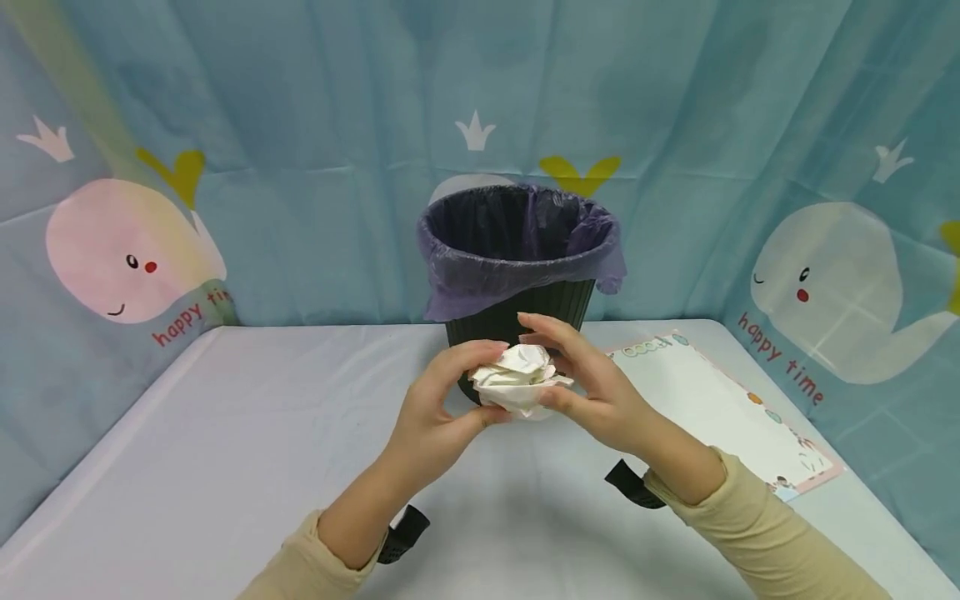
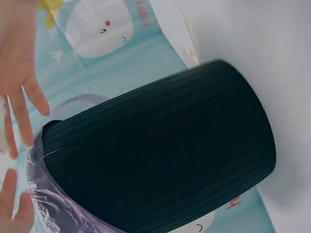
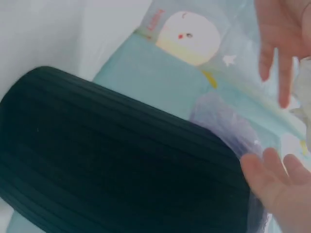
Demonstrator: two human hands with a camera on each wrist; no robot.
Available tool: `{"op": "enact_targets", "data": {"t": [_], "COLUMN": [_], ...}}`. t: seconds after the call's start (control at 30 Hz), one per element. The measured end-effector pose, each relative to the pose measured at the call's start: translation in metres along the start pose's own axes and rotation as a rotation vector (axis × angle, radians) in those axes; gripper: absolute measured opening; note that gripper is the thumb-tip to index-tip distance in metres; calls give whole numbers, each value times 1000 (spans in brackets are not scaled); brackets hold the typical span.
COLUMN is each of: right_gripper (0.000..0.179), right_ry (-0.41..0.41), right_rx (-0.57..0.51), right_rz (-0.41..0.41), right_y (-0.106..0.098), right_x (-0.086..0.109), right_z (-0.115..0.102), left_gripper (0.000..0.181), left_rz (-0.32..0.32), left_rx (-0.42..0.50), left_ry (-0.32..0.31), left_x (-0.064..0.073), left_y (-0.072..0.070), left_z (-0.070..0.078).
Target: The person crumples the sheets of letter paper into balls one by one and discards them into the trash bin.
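A crumpled ball of white paper [image 1: 519, 382] is held between both hands, in front of the trash bin in the head view. My left hand [image 1: 433, 417] grips its left side, thumb low and fingers over the top. From the right, my right hand [image 1: 603, 392] holds it with thumb and bent fingers. In the right wrist view, part of the paper ball [image 3: 304, 92] shows at the right edge. Behind the hands stands a dark ribbed trash bin [image 1: 558, 302], lined with a purple plastic bag [image 1: 480, 283] folded over its rim.
A white sheet with a decorated border [image 1: 705, 400] lies on the right of the white-covered table [image 1: 247, 433]. Light blue curtains [image 1: 315, 200] printed with whales enclose the back and sides. Black straps [image 1: 405, 533] show by the wrists.
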State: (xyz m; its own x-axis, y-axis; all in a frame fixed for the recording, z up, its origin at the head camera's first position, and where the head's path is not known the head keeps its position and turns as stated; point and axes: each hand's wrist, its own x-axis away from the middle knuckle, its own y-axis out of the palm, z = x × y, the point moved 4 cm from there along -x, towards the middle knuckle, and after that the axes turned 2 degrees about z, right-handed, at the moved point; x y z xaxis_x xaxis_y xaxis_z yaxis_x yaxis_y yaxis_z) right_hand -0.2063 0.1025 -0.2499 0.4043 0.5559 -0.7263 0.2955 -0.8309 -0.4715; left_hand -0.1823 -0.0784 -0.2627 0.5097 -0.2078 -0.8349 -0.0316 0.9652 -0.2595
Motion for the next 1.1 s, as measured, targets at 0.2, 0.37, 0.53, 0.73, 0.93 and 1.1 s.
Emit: {"op": "enact_targets", "data": {"t": [0.2, 0.37, 0.53, 0.73, 0.93, 1.1], "right_gripper": [46, 50, 49, 44, 31, 19], "right_ry": [76, 1, -65, -85, -64, -23], "right_rx": [-79, -2, 19, -102, -256, -343], "right_rz": [45, 91, 50, -23, 103, 270], "right_y": [-3, -5, -6, -8, -3, 9], "right_x": [0, 0, 0, 2, 4, 9], "right_z": [1, -4, -9, -11, -9, 3], "left_gripper": [62, 68, 60, 54, 34, 21], "left_rz": [-60, -160, -96, -50, 24, 115], "left_rx": [11, 101, 322, 374, 293, 183], "left_ry": [-56, -270, -347, -349, -316, -296], "left_x": [1, 3, 3, 4, 5, 4], "left_y": [1, 1, -2, -3, 2, 8], "left_z": [-1, -2, 0, 3, 4, -3]}}
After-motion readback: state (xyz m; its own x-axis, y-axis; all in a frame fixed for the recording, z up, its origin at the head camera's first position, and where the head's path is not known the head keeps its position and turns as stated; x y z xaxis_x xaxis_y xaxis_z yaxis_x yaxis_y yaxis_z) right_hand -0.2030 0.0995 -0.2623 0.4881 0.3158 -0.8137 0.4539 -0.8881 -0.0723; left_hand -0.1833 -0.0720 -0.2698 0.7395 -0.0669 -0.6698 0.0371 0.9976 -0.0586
